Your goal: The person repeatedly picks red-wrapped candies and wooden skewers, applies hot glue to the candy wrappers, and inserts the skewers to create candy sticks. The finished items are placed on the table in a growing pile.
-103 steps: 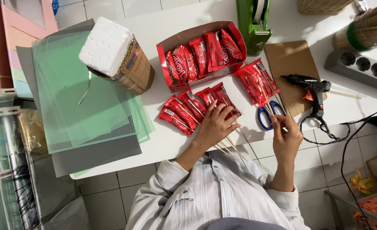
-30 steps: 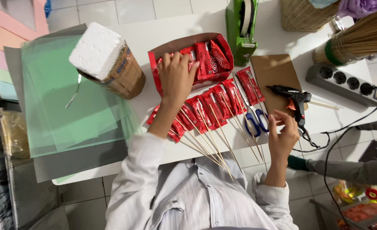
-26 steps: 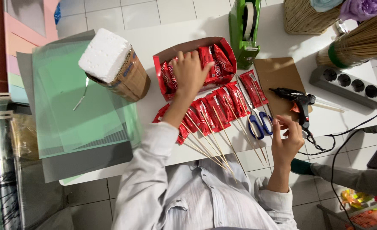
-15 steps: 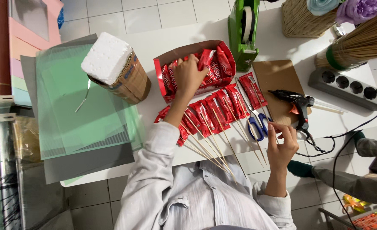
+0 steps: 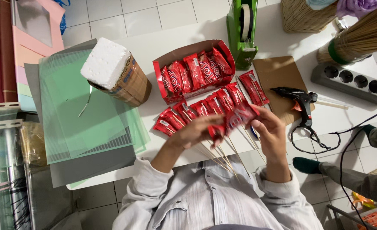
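Both my hands meet above the table's front edge and hold one red wrapped candy bar (image 5: 235,118) between them. My left hand (image 5: 193,133) grips its near end and my right hand (image 5: 268,127) its far end. Under my hands lies a row of red bars on thin wooden skewers (image 5: 199,110), the sticks (image 5: 222,155) pointing toward me. Beyond the row, an open red box (image 5: 188,54) holds several more bars.
A black glue gun (image 5: 301,100) lies on a brown board (image 5: 278,74) at the right, beside a power strip (image 5: 350,81). A green tape dispenser (image 5: 241,30), a foam-topped brown pot (image 5: 111,70) and green mesh sheets (image 5: 82,115) are around. Another person's foot (image 5: 307,165) is at the right.
My left hand took a red bar out of the box and brought it back toward me. My right hand rose to meet it and now holds the bar too.
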